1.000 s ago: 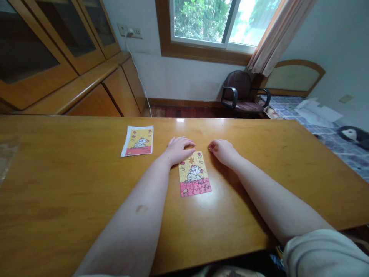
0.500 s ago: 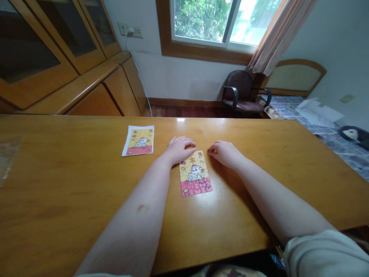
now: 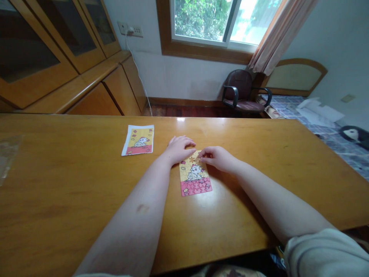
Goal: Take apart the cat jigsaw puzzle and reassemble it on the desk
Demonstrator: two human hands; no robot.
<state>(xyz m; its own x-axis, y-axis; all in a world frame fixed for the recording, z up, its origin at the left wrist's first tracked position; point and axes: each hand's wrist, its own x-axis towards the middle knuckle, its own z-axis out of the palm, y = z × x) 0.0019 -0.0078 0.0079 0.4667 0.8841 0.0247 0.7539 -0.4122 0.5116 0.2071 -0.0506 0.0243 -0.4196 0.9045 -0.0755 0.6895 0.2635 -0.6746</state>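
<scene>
A big brown wooden table (image 3: 57,173) fills the front of the room. In its middle lies a small yellow and pink puzzle (image 3: 195,179) with one hole near the top. The left hand (image 3: 178,148) rests flat and open, touching the puzzle's top left corner. The right hand (image 3: 217,157) pinches its fingers together over the puzzle's top; what they hold is too small to tell. Farther left lies a picture card (image 3: 138,139). Far back stand a dark chair (image 3: 242,90) and a window (image 3: 207,19).

Bare table (image 3: 259,173) right of puzzle (image 3: 196,179), 1 picture card (image 3: 138,139) left — well apart
</scene>
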